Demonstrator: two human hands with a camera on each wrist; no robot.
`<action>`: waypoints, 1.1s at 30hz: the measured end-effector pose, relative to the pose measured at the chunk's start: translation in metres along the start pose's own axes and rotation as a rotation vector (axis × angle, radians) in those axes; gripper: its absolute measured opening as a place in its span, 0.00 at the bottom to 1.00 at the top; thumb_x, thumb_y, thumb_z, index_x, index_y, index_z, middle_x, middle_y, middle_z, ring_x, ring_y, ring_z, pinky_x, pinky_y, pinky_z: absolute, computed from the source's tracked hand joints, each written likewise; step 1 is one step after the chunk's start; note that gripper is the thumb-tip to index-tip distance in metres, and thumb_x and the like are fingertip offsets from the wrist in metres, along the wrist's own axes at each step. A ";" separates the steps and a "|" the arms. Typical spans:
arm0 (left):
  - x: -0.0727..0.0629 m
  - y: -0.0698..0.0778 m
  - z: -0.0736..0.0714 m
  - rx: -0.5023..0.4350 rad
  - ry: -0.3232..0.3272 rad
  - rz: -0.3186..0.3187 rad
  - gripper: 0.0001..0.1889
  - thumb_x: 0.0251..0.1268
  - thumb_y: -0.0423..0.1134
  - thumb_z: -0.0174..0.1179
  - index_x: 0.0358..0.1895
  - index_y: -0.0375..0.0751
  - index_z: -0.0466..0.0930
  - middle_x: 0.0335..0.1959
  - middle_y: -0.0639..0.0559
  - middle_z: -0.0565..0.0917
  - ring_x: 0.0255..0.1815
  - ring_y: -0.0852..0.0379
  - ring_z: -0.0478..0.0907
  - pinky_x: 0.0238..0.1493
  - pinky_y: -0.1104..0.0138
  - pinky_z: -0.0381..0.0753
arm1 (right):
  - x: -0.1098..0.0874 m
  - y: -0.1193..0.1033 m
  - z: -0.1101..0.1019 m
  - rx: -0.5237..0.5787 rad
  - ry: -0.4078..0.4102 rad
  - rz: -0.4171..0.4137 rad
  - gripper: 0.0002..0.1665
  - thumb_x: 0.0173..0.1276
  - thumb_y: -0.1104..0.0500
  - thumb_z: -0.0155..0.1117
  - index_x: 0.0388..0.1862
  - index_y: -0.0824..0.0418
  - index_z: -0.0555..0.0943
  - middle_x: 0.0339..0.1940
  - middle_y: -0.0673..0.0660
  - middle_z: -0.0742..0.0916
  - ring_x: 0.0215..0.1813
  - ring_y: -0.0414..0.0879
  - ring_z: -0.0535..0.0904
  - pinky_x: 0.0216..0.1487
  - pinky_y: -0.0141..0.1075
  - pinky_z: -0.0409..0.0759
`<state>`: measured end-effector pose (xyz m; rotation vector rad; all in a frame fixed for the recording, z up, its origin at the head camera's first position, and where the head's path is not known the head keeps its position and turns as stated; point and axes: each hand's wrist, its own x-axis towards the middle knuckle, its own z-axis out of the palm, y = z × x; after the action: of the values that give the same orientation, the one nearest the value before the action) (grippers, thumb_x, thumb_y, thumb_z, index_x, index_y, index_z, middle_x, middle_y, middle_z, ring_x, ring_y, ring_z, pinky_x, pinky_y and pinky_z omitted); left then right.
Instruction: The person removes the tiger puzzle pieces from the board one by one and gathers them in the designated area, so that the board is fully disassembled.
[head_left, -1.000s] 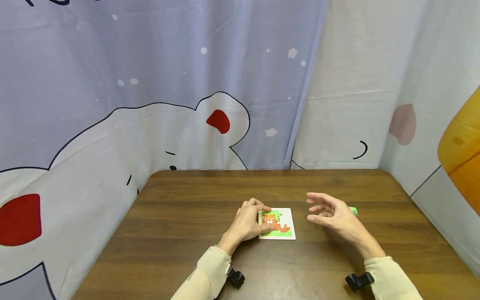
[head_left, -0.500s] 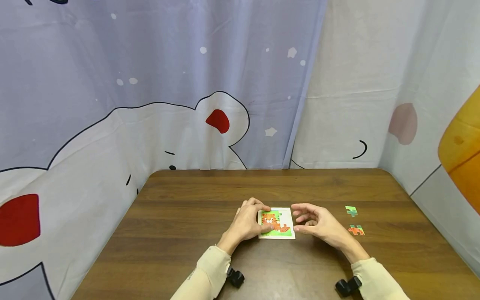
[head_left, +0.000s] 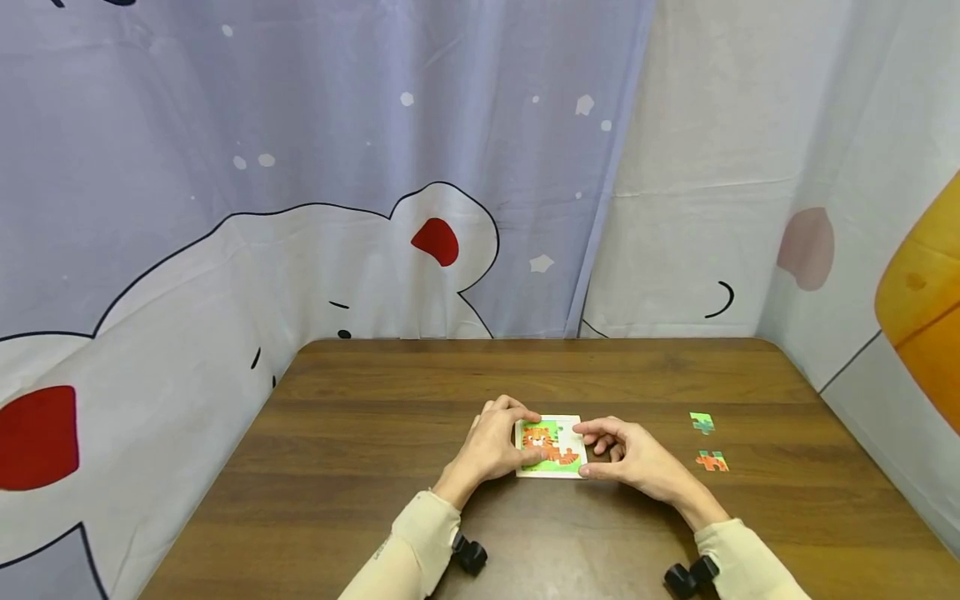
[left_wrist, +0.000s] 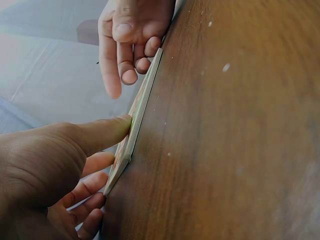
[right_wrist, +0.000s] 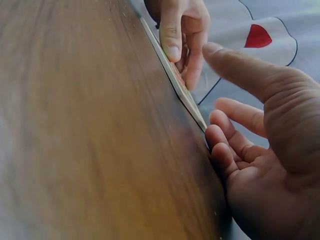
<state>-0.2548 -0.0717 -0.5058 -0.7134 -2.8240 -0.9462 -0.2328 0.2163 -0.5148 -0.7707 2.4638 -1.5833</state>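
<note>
Brown and wood-grained, the table top [head_left: 360, 450] runs back to a cartoon-printed curtain [head_left: 330, 258]. Thumb and fingers of the left hand [head_left: 495, 439] grip the left side of a square puzzle board [head_left: 568, 440], no side plainly longer; the right hand [head_left: 637, 457] has thumb and forefinger spread at its right edge, contact uncertain. That edge, beside the unfilled far right part, faces the right fingertips. Farther right, a green piece [head_left: 702, 422] lies beyond an orange piece [head_left: 712, 461]. No writing is legible.
</note>
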 end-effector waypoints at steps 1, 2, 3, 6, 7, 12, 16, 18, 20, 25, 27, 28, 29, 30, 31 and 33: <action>0.000 0.000 0.000 0.001 0.001 0.002 0.27 0.62 0.52 0.84 0.63 0.48 0.92 0.60 0.50 0.83 0.64 0.45 0.77 0.65 0.49 0.77 | 0.000 0.000 0.001 -0.009 0.003 -0.003 0.35 0.65 0.59 0.88 0.68 0.65 0.85 0.53 0.64 0.85 0.48 0.52 0.80 0.39 0.30 0.78; 0.000 0.000 -0.001 0.001 0.003 0.003 0.27 0.62 0.51 0.84 0.63 0.49 0.92 0.60 0.50 0.83 0.64 0.45 0.77 0.65 0.49 0.77 | 0.000 0.000 0.001 -0.021 0.008 -0.008 0.34 0.65 0.59 0.88 0.67 0.65 0.86 0.52 0.63 0.85 0.47 0.51 0.80 0.38 0.30 0.78; 0.001 0.001 -0.001 -0.001 0.006 0.004 0.27 0.62 0.51 0.84 0.63 0.49 0.92 0.60 0.50 0.83 0.64 0.45 0.77 0.65 0.49 0.77 | 0.001 -0.001 0.001 -0.036 0.013 -0.013 0.33 0.64 0.58 0.89 0.66 0.64 0.87 0.51 0.63 0.85 0.47 0.51 0.80 0.38 0.30 0.78; 0.002 0.001 -0.002 -0.006 0.011 0.005 0.27 0.61 0.51 0.85 0.63 0.49 0.92 0.60 0.50 0.84 0.64 0.45 0.77 0.66 0.49 0.77 | 0.002 -0.002 0.002 -0.077 0.026 -0.033 0.31 0.63 0.56 0.90 0.63 0.62 0.89 0.49 0.61 0.86 0.46 0.50 0.80 0.39 0.30 0.78; 0.002 0.001 -0.001 -0.006 0.012 0.004 0.27 0.61 0.51 0.85 0.63 0.49 0.92 0.60 0.50 0.84 0.64 0.45 0.77 0.66 0.49 0.77 | 0.002 -0.002 0.003 -0.090 0.029 -0.038 0.30 0.62 0.56 0.90 0.62 0.62 0.89 0.48 0.60 0.86 0.46 0.49 0.80 0.39 0.30 0.77; 0.001 0.000 0.000 -0.006 0.006 0.007 0.28 0.61 0.51 0.84 0.63 0.48 0.92 0.60 0.50 0.83 0.65 0.45 0.78 0.66 0.48 0.77 | 0.002 -0.002 0.003 -0.140 0.034 -0.046 0.28 0.61 0.57 0.91 0.59 0.61 0.91 0.43 0.57 0.85 0.43 0.48 0.79 0.37 0.29 0.76; 0.001 0.000 0.001 0.009 0.008 0.009 0.28 0.62 0.52 0.84 0.63 0.48 0.92 0.60 0.50 0.84 0.64 0.46 0.78 0.66 0.48 0.78 | 0.001 -0.002 0.003 -0.183 0.029 -0.046 0.25 0.63 0.56 0.90 0.58 0.59 0.93 0.42 0.55 0.85 0.40 0.45 0.77 0.36 0.30 0.75; 0.001 0.001 0.001 0.012 0.006 0.005 0.28 0.62 0.52 0.84 0.63 0.49 0.92 0.60 0.50 0.83 0.64 0.46 0.78 0.66 0.49 0.78 | 0.001 -0.002 0.004 -0.198 0.022 -0.044 0.23 0.64 0.55 0.89 0.57 0.56 0.94 0.42 0.53 0.85 0.38 0.44 0.76 0.36 0.31 0.75; 0.000 0.002 0.000 0.013 0.004 -0.002 0.28 0.62 0.53 0.84 0.64 0.49 0.92 0.61 0.51 0.83 0.64 0.46 0.77 0.67 0.49 0.78 | 0.000 -0.002 0.004 -0.212 0.016 -0.050 0.21 0.64 0.54 0.88 0.56 0.54 0.95 0.42 0.52 0.85 0.37 0.43 0.75 0.36 0.32 0.74; 0.000 0.003 0.000 0.005 0.005 -0.008 0.28 0.61 0.53 0.84 0.63 0.49 0.92 0.62 0.51 0.83 0.65 0.46 0.77 0.67 0.49 0.77 | 0.000 -0.003 0.006 -0.223 0.017 -0.065 0.19 0.65 0.55 0.88 0.54 0.53 0.94 0.41 0.52 0.84 0.39 0.44 0.75 0.39 0.33 0.74; 0.000 0.002 0.000 0.008 0.006 -0.005 0.28 0.62 0.53 0.84 0.63 0.49 0.92 0.61 0.51 0.83 0.65 0.46 0.77 0.67 0.49 0.78 | 0.000 -0.005 0.006 -0.218 0.017 -0.064 0.20 0.65 0.56 0.88 0.55 0.55 0.94 0.42 0.53 0.83 0.40 0.45 0.75 0.41 0.33 0.74; 0.000 0.002 0.001 0.010 0.007 -0.005 0.28 0.62 0.52 0.84 0.63 0.49 0.92 0.61 0.51 0.83 0.65 0.46 0.77 0.67 0.49 0.78 | 0.000 -0.006 0.007 -0.214 0.016 -0.062 0.21 0.65 0.56 0.88 0.56 0.55 0.93 0.42 0.53 0.83 0.41 0.45 0.75 0.42 0.33 0.74; 0.000 0.001 0.001 0.011 0.006 -0.005 0.27 0.62 0.52 0.84 0.63 0.50 0.92 0.61 0.51 0.83 0.65 0.46 0.77 0.67 0.49 0.78 | 0.000 -0.008 0.007 -0.209 0.015 -0.060 0.21 0.65 0.56 0.88 0.56 0.56 0.93 0.42 0.53 0.82 0.42 0.45 0.75 0.42 0.33 0.74; 0.000 0.001 0.001 0.012 0.005 -0.003 0.27 0.62 0.52 0.84 0.64 0.50 0.92 0.61 0.51 0.83 0.65 0.46 0.77 0.67 0.48 0.77 | -0.001 -0.009 0.007 -0.202 0.012 -0.058 0.22 0.65 0.56 0.88 0.57 0.56 0.93 0.42 0.54 0.82 0.42 0.46 0.74 0.43 0.34 0.74; 0.000 0.001 0.001 0.016 0.006 0.000 0.27 0.62 0.52 0.84 0.64 0.50 0.92 0.60 0.51 0.83 0.65 0.46 0.77 0.66 0.48 0.78 | -0.001 -0.009 0.007 -0.205 0.010 -0.059 0.22 0.65 0.57 0.88 0.57 0.56 0.92 0.42 0.54 0.82 0.43 0.46 0.74 0.43 0.33 0.74; 0.000 0.001 0.001 0.016 0.005 -0.002 0.27 0.63 0.52 0.84 0.64 0.50 0.92 0.61 0.51 0.83 0.65 0.47 0.77 0.67 0.48 0.77 | -0.001 -0.010 0.008 -0.207 0.007 -0.060 0.21 0.65 0.57 0.87 0.57 0.56 0.92 0.42 0.54 0.82 0.43 0.46 0.74 0.44 0.34 0.74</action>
<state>-0.2547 -0.0708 -0.5060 -0.7056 -2.8252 -0.9240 -0.2260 0.2069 -0.5098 -0.8760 2.6639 -1.3650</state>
